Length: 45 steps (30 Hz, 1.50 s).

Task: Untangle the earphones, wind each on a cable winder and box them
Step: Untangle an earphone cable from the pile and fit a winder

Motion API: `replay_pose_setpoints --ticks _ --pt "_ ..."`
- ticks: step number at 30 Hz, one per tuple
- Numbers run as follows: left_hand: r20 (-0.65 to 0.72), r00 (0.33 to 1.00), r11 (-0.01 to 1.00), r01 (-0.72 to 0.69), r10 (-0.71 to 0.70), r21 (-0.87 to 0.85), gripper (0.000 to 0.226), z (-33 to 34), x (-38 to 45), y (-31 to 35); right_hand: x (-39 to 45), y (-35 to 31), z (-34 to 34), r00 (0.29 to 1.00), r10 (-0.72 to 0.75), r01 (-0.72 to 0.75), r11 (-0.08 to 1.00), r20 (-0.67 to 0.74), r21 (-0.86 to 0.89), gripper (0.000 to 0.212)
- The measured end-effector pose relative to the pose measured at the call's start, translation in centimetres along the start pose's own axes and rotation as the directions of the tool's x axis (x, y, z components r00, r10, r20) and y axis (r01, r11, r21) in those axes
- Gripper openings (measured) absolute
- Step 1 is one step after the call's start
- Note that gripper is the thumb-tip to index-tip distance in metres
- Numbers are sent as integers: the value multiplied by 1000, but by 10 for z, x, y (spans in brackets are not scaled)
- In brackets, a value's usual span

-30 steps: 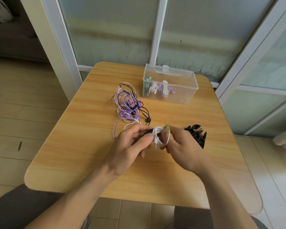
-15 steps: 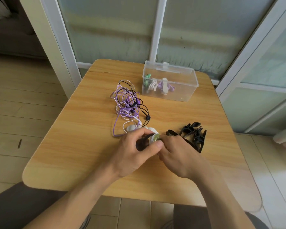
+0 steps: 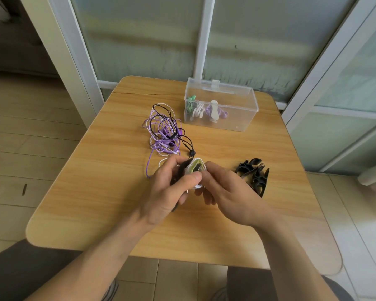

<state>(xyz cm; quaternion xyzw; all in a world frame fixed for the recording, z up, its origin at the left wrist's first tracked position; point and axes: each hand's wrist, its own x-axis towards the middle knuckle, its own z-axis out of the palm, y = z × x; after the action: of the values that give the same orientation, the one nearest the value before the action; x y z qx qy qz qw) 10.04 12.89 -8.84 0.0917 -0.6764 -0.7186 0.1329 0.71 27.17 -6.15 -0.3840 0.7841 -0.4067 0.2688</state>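
Tangle of purple, white and black earphones [image 3: 164,131] on wooden table [image 3: 100,192], left of centre. Left hand [image 3: 167,190] curled around black cable winder [image 3: 181,170], thumb pressing white-and-green earphone coil [image 3: 195,167] wound on it. Right hand [image 3: 228,197] pinching same coil from other side. Clear box [image 3: 239,118] behind, holding wound earphones. Spare black winders [image 3: 255,175] heaped far right.
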Motion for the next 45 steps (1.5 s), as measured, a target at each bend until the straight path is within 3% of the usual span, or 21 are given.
replay_pose_setpoints --ticks 11,15,19,25,27,30,33,35,37,39,45 --pt "-101 977 978 -175 186 113 27 5 -2 -5 4 -2 3 993 78 -75 997 89 -36 36" --pt "-100 971 958 -195 219 208 28 7 -4 -9 5 -1 4 975 170 -196 960 143 198 38" --pt "-129 941 887 -242 313 393 33 9 -6 -13 4 -6 11 963 227 -268 840 142 472 35" --pt "-80 874 808 -403 479 431 27 10 -7 -7 5 -5 17 981 167 -188 745 94 640 33" --pt "-37 873 806 -431 486 407 26 9 -8 -4 7 -2 18 983 183 -139 837 -30 529 34" --pt "-69 857 785 -432 511 444 31 8 -8 -2 6 -3 17 959 142 -101 980 -245 172 29" --pt "-205 819 769 -373 535 519 19 8 -5 -5 4 -8 19 891 -7 -5 1000 -453 -25 15" --pt "-203 812 717 -329 547 614 21 8 -4 -7 4 -9 23 813 -132 80 990 -567 -115 8" --pt "-157 797 654 -347 584 672 26 7 -2 -12 4 -6 28 744 -241 127 967 -624 -221 5" --pt "-152 804 664 -350 575 661 30 7 -1 -14 5 -5 33 689 -326 152 939 -647 -310 5" --pt "-216 818 683 -266 533 681 31 3 -3 -10 6 -7 54 654 -420 229 903 -629 -365 16"
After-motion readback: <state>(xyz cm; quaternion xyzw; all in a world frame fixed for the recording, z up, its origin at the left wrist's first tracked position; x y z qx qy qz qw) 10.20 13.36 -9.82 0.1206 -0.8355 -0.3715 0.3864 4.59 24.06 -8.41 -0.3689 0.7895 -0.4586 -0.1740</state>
